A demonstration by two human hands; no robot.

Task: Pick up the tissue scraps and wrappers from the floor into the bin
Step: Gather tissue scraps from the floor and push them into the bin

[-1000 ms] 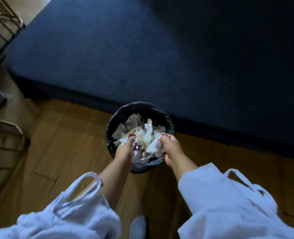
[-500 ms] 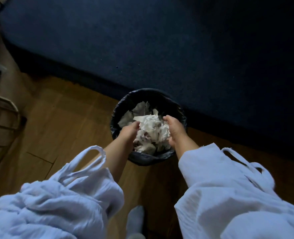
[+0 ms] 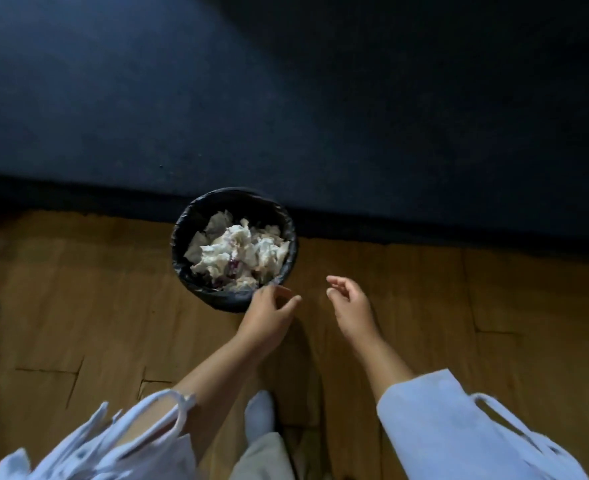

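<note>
bin on floor right up against the mattress edge behind it | tissue scraps piled in bin | ur left hand at bin's near rim, right hand just to the right, foot below btwn ur arms

sleeves cut off at bottom edge, blurred | bin base hidden
</note>
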